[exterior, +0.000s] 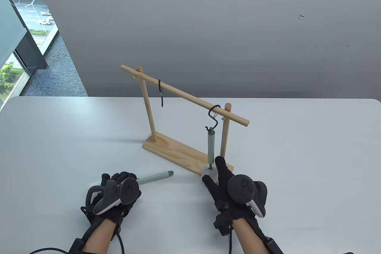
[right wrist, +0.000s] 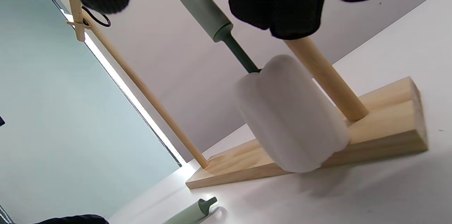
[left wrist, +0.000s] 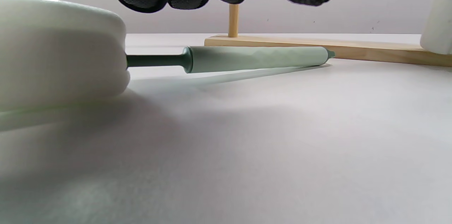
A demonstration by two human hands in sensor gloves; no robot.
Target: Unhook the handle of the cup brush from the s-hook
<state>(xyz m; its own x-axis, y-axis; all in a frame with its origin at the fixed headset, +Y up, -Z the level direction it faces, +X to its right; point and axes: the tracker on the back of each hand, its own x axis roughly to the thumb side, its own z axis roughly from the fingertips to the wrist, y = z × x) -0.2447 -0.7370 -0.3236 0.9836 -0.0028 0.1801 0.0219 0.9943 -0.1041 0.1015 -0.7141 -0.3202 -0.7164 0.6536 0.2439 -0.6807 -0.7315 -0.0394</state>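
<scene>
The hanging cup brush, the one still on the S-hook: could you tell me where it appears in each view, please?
Table view: hanging cup brush right of centre, on the S-hook, with the right hand at its foam head.
Left wrist view: only its white foam head, at the right edge.
Right wrist view: centre, handle running up behind the fingers, foam head below.
Shared landmark: the wooden rack base.

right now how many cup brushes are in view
2: one cup brush hangs from the s-hook on the rack by the right hand; the other brush lies on the table by the left hand.
</scene>
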